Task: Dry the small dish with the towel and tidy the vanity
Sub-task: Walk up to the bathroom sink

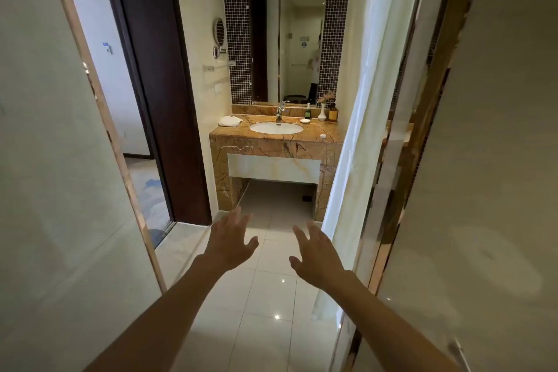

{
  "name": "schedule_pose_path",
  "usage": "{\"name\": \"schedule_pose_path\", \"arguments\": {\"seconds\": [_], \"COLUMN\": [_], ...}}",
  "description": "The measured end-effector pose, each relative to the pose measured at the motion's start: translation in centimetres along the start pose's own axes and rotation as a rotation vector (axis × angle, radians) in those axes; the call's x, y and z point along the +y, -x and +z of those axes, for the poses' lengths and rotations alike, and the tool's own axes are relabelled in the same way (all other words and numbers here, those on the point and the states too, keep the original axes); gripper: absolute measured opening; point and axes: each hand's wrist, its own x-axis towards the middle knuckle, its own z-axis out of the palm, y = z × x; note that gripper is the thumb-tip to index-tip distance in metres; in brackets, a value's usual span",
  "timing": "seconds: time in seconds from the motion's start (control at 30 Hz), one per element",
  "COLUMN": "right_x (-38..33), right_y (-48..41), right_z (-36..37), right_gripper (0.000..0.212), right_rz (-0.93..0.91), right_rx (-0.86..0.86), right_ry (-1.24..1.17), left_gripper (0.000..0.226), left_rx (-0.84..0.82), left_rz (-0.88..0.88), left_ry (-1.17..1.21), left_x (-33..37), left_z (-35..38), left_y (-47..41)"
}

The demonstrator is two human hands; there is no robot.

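the folded white towel [230, 121] lies on the left of the brown marble vanity [271, 146]. the small white dish [305, 121] sits right of the sink. left hand [231, 246] and right hand [317, 257] are spread wide, holding nothing, far from both.

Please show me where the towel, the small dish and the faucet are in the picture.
towel [230, 121], head view, middle of the folded white cloth left of the sink.
small dish [305, 121], head view, centre of the white dish right of the sink.
faucet [279, 113], head view, metal body behind the sink.
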Motion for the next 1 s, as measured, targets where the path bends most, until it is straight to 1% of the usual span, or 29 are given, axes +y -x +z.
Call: {"name": "schedule_pose_path", "arguments": {"seconds": [0.17, 0.43, 0.67, 0.73, 0.87, 1.0], "right_x": [1.5, 2.5, 2.2, 2.0, 1.9, 2.7], "right_y": [-1.8, -8.2, -17.1, -19.9, -25.6, -30.3], "right_z": [0.8, 3.0, 4.5, 4.6, 4.5, 4.6], "right_gripper": [0.071, 0.070, 0.065, 0.064, 0.064, 0.063], "right_rz": [0.001, -0.031, -0.049, -0.059, -0.059, -0.061], "right_rx": [-0.016, -0.050, -0.031, -0.043, -0.009, -0.025], "right_ry": [0.008, 0.035, 0.052, 0.066, 0.059, 0.078], "left_gripper": [0.055, 0.059, 0.056, 0.056, 0.059, 0.061], "left_rx": [0.065, 0.064, 0.005, -0.023, -0.060, -0.086], "left_rz": [0.006, -0.042, -0.040, -0.045, -0.054, -0.072], "left_ry": [-0.025, -0.061, -0.049, -0.039, -0.032, -0.025], "left_x": [0.0, -3.0, -7.1, -8.2, -10.6, -12.1], "left_z": [0.7, 2.6, 4.0, 4.1, 4.7, 5.5], "left_y": [-1.4, -6.0, -13.8, -16.2, -20.7, -24.9]}}
